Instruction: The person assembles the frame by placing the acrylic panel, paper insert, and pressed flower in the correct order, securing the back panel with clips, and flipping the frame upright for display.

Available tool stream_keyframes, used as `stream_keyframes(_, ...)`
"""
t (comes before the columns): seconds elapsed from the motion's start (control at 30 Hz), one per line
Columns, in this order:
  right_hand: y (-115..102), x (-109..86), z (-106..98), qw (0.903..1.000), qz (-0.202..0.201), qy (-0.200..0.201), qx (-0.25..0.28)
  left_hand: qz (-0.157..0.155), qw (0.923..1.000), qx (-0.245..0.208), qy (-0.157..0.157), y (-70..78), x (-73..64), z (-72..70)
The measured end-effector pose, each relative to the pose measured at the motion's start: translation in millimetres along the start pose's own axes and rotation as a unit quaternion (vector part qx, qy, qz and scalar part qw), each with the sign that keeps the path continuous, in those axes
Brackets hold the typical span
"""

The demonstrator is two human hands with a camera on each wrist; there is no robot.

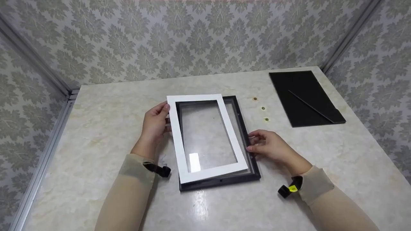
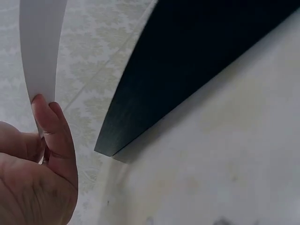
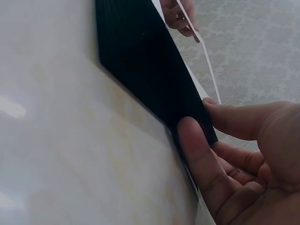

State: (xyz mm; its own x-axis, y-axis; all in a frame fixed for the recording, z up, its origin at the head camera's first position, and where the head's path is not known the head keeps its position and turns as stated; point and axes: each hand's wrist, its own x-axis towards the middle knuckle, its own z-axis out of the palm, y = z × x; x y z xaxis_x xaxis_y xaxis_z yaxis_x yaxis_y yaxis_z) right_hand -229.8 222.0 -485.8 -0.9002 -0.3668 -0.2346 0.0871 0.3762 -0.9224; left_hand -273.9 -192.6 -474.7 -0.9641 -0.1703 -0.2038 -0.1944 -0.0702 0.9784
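A white picture mat (image 1: 213, 173) with a rectangular opening lies askew over a black picture frame (image 1: 244, 128), its left side raised. My left hand (image 1: 155, 123) pinches the mat's left edge between thumb and fingers; in the left wrist view the white strip (image 2: 40, 56) rises from the fingertips, apart from the frame's dark side (image 2: 178, 70). My right hand (image 1: 271, 144) holds the frame's right side. The right wrist view shows its thumb (image 3: 229, 117) at the top edge and a finger (image 3: 194, 140) against the outer side. A clear pane (image 1: 205, 138) shows through the opening.
At the back right of the marbled table (image 1: 106, 128) lies a black backing board (image 1: 289, 106) with a narrow slanting strip on it. Three small round pieces (image 1: 263, 108) lie between board and frame. Patterned walls (image 1: 192, 38) border the table at the back and sides.
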Motion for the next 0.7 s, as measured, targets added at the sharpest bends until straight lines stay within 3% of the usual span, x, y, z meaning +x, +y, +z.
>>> stream_keyframes(0.17, 1.2, -0.4, 0.3, 1.0, -0.004, -0.001, 0.002, -0.002, 0.9997, 0.024, -0.002, -2.5, 0.1, 2.0)
stream_keyframes(0.33, 2.7, -1.2, 2.0, 1.0, -0.006, -0.003, 0.003, 0.002, 0.9989, 0.036, -0.032, -3.5, -2.0, 1.2)
stream_keyframes(0.5, 3.0, -1.7, 2.3, 1.0, 0.0, 0.001, 0.002, 0.025, 0.9951, 0.077, -0.056, -4.1, -2.3, 5.7)
stream_keyframes(0.7, 1.0, -0.9, -0.2, 1.0, -0.001, 0.002, -0.007, 0.047, 0.9886, 0.131, -0.058, -6.4, -2.0, 10.7)
